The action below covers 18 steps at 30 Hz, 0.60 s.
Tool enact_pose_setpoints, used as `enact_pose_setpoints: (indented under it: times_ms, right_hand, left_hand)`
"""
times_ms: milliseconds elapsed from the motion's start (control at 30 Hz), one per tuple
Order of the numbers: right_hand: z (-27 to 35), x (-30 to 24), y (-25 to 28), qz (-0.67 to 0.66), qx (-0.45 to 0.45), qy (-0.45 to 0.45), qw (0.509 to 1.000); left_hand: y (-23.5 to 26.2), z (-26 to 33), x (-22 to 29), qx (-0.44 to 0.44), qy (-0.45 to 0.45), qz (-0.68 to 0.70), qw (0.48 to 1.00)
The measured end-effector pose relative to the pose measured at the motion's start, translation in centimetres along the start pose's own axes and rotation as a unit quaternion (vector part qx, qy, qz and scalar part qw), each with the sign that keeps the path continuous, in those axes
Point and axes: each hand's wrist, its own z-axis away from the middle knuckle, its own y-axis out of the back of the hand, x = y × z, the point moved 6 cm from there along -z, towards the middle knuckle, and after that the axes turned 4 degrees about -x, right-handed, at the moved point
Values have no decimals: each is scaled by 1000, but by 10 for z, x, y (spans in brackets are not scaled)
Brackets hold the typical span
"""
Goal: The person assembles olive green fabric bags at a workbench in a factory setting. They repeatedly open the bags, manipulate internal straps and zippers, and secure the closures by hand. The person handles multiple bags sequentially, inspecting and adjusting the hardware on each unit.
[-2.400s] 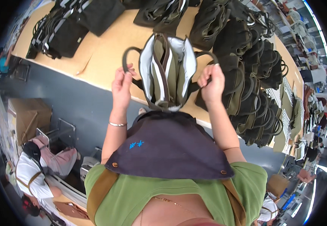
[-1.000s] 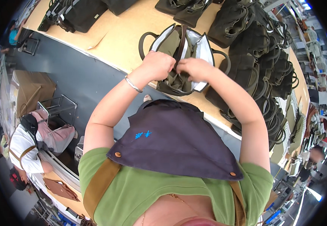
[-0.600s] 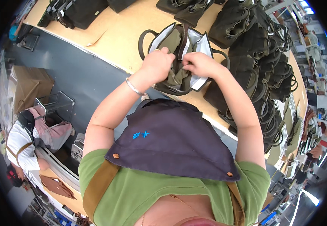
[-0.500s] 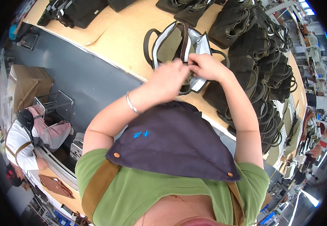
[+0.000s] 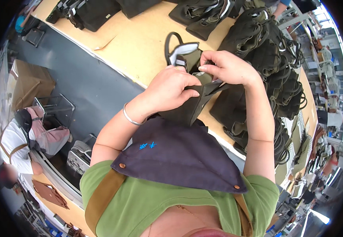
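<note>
A dark olive handbag (image 5: 181, 108) is tilted at the table's near edge, its mouth open and a pale lining and a looped handle showing. My left hand (image 5: 172, 87) is closed on the bag's near rim, thumb outside and fingers over the edge. On the right side of the opening, my right hand (image 5: 228, 68) pinches the bag's edge between thumb and fingers. The fingertips partly hide what lies inside.
A crowded pile of similar dark bags (image 5: 274, 59) covers the table (image 5: 128, 47) to the right. More black bags (image 5: 94, 15) lie along its far side. A seated person (image 5: 19, 142) in white, a cardboard box (image 5: 31, 85) and a metal-framed chair (image 5: 57, 104) are at left.
The bag has come nearer and tipped, so its outer side now shows. My left hand has shifted to its near rim, and my right hand has moved slightly right.
</note>
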Motion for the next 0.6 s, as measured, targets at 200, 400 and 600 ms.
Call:
enact_pose_setpoints:
  times_ms: [200,400,600]
  right_hand:
    - [-8,19,1,-12,36,-117,992]
    - [-8,13,0,-35,44,-142,988]
    - [-6,26,-6,-21,-42,-28,999]
  left_hand:
    - [-5,-2,-5,-31,9,19,999]
    - [-4,-2,-1,-60,-14,13,998]
    - [-5,1,-17,-19,40,-34,998]
